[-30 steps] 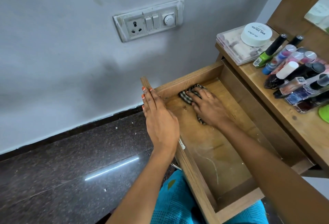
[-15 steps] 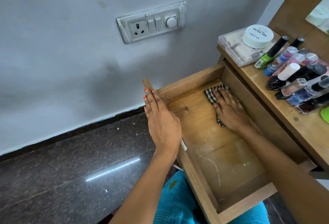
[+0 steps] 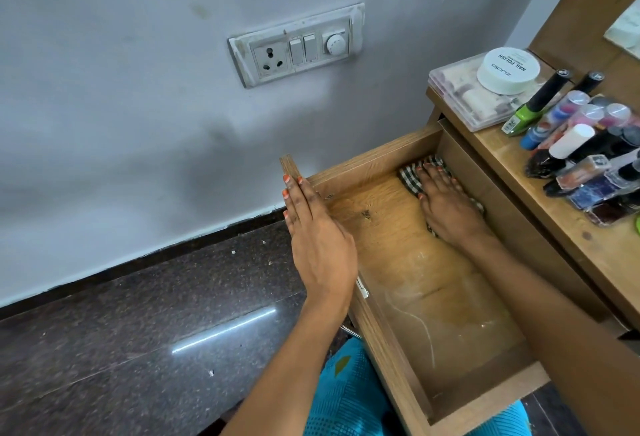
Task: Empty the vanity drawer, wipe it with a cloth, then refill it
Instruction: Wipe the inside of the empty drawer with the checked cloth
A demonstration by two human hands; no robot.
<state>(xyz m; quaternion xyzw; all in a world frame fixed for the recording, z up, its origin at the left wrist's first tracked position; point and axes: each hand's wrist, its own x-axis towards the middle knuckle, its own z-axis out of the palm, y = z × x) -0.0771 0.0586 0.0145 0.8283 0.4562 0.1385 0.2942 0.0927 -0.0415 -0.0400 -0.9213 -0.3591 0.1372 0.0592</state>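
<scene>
We find the cloth (image 3: 415, 172), a checked rag, bunched into the far corner of the drawer (image 3: 381, 342), just right of the frame's centre, lying on the drawer floor. It looks soft, thin and light, so we judge it will fold and slide under a push rather than keep any shape. The sensible hold is a flat palm on its middle (as here), or a pinch of a loose edge to lift it out.

The right hand (image 3: 446, 207) lies on top of it, fingers (image 3: 433, 176) straight and slightly spread, pressing down and gripping nothing. The left hand (image 3: 318, 238) rests flat along the drawer's outer wall, left of centre, with its fingers straight and together and nothing in them. We take it to be steadying the drawer.

The drawer holds only the cloth. Its bare wooden floor shows pale streaks toward the lower part of the frame, which we judge is not yet wiped.

The drawer's goods seem to sit on the tabletop (image 3: 540, 207) at the right. There is a clear box (image 3: 457, 96) of small items we cannot make out, a white tub (image 3: 508, 68) on its lid, and a heap of nail polish bottles (image 3: 588, 158) lying on their sides. The bottles look small, hard and smooth, probably glass, so they want a grip round the body.
</scene>
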